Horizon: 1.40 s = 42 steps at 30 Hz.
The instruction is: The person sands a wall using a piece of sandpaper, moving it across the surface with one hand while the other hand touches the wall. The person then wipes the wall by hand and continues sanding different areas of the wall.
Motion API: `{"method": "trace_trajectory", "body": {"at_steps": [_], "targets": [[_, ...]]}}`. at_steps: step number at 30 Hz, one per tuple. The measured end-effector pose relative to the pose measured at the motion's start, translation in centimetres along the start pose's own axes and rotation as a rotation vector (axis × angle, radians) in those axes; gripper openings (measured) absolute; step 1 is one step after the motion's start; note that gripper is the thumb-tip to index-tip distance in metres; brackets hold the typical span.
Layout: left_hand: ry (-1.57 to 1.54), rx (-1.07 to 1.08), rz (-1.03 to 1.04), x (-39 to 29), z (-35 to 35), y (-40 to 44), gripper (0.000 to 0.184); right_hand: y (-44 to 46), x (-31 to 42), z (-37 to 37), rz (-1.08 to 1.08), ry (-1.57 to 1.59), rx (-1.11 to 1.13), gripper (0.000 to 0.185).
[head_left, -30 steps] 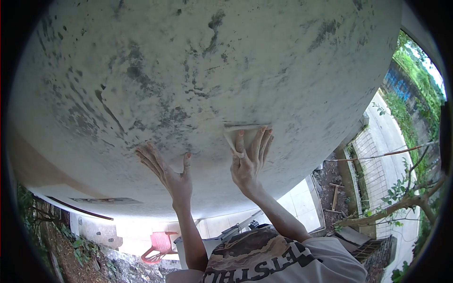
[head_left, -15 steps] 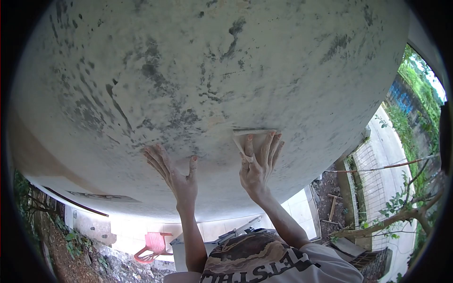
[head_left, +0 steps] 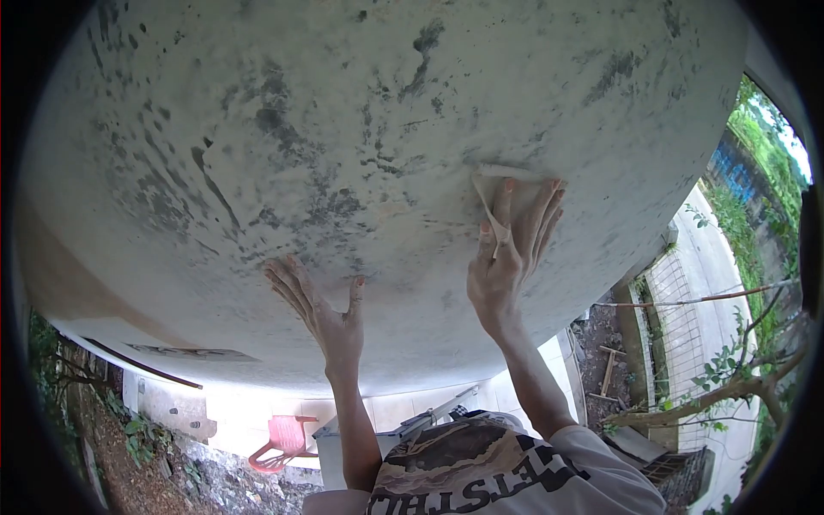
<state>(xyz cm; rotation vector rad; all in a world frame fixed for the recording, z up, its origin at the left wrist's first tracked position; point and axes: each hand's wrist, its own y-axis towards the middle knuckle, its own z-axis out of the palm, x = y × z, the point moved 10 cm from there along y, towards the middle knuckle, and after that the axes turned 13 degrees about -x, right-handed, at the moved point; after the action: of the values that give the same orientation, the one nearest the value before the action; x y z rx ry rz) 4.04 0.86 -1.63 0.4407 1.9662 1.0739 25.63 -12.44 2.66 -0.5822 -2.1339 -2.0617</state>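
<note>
A large pale ceiling or wall surface (head_left: 360,103) with dark grey patches and smears spreads above me. My left hand (head_left: 330,318) rests its fingertips against it, thumb apart from the fingers, holding nothing. To the right, my right hand (head_left: 506,266) presses a thin off-white sheet, which looks like sandpaper (head_left: 532,178), flat on the surface. Its fingers lie over the sheet, and one folded edge runs down between thumb and index finger. Pale dust coats the fingers of both hands.
Below stand a red plastic chair (head_left: 285,439) and a light tiled floor (head_left: 232,416). At the right are a leafy branch (head_left: 712,399), a reddish pole (head_left: 712,298), a wooden piece (head_left: 610,371) on the ground and a concrete path (head_left: 704,249).
My right hand has slid up and to the right across the surface with the sandpaper. My left hand stays almost where it was.
</note>
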Motion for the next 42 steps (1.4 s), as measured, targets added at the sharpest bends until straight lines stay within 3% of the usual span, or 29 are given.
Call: {"method": "trace_trajectory", "body": {"at_steps": [4, 6, 11, 14, 18, 24, 30, 37, 42], "targets": [[-0.018, 0.009, -0.013, -0.2, 0.0, -0.3, 0.098, -0.2, 0.1, -0.1, 0.042, 0.011, -0.023, 0.044], [-0.024, 0.009, -0.017, -0.1, 0.1, -0.6, 0.098, -6.3, 0.5, 1.2, 0.015, 0.015, 0.085, 0.042], [-0.021, 0.021, -0.020, 0.2, 0.3, -0.6, 0.098, -2.5, 0.0, 0.5, -0.149, -0.002, 0.084, 0.046], [-0.018, 0.032, 0.002, 0.3, 0.4, -0.7, 0.097, -1.7, -1.3, 0.3, -0.280, -0.025, 0.103, 0.038], [-0.025, 0.016, -0.026, 0.4, 0.6, -1.1, 0.097, -5.1, -2.8, 0.4, -0.343, -0.080, 0.186, 0.037], [-0.017, -0.039, -0.045, 0.1, 1.1, -1.7, 0.101, -3.4, 0.3, 2.0, -0.339, -0.027, 0.098, 0.044], [-0.028, -0.013, -0.035, 0.4, 1.1, -1.5, 0.101, -6.9, -1.6, 1.7, -0.285, -0.020, 0.159, 0.042], [-0.029, 0.013, -0.041, 0.3, 1.1, -1.7, 0.098, 1.7, 3.9, 1.9, -0.225, 0.035, -0.030, 0.042], [-0.038, 0.049, -0.051, 0.9, 1.2, -1.8, 0.097, -7.0, 4.0, 3.2, -0.268, 0.000, 0.138, 0.043]]}}
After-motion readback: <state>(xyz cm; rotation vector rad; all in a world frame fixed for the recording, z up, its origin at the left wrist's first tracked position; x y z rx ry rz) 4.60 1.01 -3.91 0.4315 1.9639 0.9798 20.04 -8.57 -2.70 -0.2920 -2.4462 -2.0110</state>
